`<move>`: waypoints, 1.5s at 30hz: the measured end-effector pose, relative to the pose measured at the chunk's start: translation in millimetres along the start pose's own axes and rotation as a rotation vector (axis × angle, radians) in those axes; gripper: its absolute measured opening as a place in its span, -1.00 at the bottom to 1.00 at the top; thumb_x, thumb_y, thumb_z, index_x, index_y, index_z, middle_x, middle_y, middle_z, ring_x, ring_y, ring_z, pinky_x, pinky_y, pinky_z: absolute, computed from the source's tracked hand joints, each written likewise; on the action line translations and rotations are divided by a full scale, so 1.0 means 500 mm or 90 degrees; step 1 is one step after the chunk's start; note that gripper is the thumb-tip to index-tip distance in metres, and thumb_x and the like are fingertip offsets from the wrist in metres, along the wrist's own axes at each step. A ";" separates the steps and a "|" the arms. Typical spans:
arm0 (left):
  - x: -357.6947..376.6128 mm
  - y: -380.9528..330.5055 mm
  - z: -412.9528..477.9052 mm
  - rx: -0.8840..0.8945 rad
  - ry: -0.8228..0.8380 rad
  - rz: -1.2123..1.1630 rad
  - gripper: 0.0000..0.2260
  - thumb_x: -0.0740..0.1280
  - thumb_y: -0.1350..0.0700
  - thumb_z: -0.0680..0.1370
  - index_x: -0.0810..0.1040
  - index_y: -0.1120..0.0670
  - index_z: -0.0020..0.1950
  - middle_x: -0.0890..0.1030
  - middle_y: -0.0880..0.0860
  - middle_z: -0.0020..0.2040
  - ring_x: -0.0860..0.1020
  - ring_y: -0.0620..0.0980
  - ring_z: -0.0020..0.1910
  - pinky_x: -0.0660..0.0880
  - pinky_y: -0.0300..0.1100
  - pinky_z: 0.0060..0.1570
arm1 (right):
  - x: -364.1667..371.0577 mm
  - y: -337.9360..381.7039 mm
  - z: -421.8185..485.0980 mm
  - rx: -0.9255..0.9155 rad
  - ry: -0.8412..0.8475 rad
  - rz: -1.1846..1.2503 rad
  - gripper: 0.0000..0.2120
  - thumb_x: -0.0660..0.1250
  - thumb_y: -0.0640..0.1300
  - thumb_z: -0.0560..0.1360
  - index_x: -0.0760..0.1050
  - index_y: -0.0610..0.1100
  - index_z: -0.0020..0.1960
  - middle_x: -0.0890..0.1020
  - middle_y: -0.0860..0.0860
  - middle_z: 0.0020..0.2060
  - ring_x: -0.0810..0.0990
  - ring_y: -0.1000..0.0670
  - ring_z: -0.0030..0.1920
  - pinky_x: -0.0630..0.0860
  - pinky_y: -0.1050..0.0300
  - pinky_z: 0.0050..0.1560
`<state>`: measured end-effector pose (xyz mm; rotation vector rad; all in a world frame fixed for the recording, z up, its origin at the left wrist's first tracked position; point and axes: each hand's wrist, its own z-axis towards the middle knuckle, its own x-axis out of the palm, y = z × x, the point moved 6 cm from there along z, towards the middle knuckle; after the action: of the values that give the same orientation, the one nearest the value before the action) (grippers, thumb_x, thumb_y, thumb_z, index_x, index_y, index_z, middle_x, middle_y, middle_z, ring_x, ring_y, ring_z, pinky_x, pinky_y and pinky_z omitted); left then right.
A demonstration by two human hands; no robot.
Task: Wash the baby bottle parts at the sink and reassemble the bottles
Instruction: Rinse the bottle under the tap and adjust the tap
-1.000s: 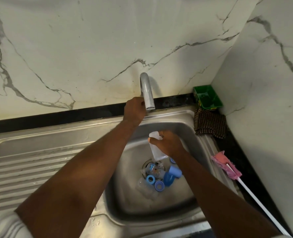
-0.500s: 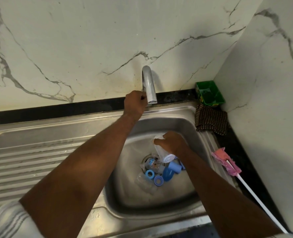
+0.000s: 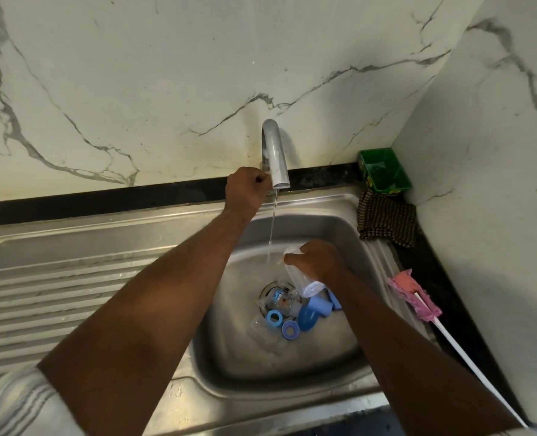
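My left hand [image 3: 246, 191] grips the tap handle behind the chrome spout [image 3: 276, 155], and a thin stream of water [image 3: 273, 221] falls into the steel sink [image 3: 292, 366]. My right hand [image 3: 319, 261] holds a clear baby bottle [image 3: 301, 280], tilted, just right of the stream. On the sink floor by the drain lie another clear bottle [image 3: 281, 298], two blue rings [image 3: 274, 318], a blue cap [image 3: 308, 319] and a light blue collar [image 3: 320, 305].
A ribbed draining board [image 3: 56, 294] lies to the left. On the right counter are a green tub [image 3: 383, 171], a checked cloth [image 3: 386, 218] and a pink sponge brush [image 3: 413, 292] with a long white handle. Marble walls close the back and right.
Water now runs from the spout; none ran before. My right hand has lowered and tilted the clear bottle, mouth downward toward the drain. My left hand stays on the tap handle.
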<state>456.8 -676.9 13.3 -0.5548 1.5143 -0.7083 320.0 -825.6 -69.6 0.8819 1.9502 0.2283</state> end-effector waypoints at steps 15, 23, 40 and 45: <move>0.009 0.025 0.003 -0.014 0.095 -0.042 -0.89 0.39 0.16 0.56 0.63 0.14 -0.15 0.65 0.07 -0.18 0.65 0.06 -0.14 0.62 -0.07 0.01 | 0.005 0.004 -0.013 0.037 0.012 0.032 -0.51 0.38 0.24 0.43 0.51 -0.15 0.11 0.55 -0.03 -0.06 0.51 0.05 -0.15 0.36 0.17 -0.23; 0.081 0.156 -0.147 -0.256 0.211 -0.264 -0.94 0.36 0.18 0.60 0.60 0.05 -0.04 0.66 0.19 -0.01 0.62 0.07 -0.12 0.59 -0.06 -0.11 | 0.001 0.033 -0.041 0.000 -0.040 0.101 -0.64 0.37 0.19 0.49 0.55 -0.13 -0.12 0.66 -0.08 -0.15 0.63 -0.08 -0.10 0.56 0.00 0.00; -0.060 0.269 -0.400 -0.344 0.249 -0.441 -0.81 0.35 0.04 0.61 0.61 0.09 0.16 0.67 0.05 -0.01 0.61 0.04 -0.08 0.55 -0.09 -0.05 | 0.103 0.169 -0.208 -0.067 0.071 0.344 -0.63 0.43 -0.37 0.41 0.51 -0.20 0.20 0.57 -0.20 0.10 0.59 -0.14 0.04 0.57 0.08 -0.15; -0.176 0.359 -0.452 -0.305 0.162 -0.444 -0.82 0.46 0.04 0.51 0.62 0.07 0.05 0.62 0.00 -0.18 0.55 -0.06 -0.33 0.45 -0.18 -0.27 | 0.168 0.302 -0.271 -0.275 -0.069 0.104 -0.40 0.57 -0.29 0.33 0.42 -0.15 0.30 0.51 -0.01 0.07 0.54 -0.03 0.04 0.56 0.03 0.02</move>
<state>251.4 -467.0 -55.7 -1.4431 1.7442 -0.9697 257.7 -634.6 18.9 0.7456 1.6414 0.6569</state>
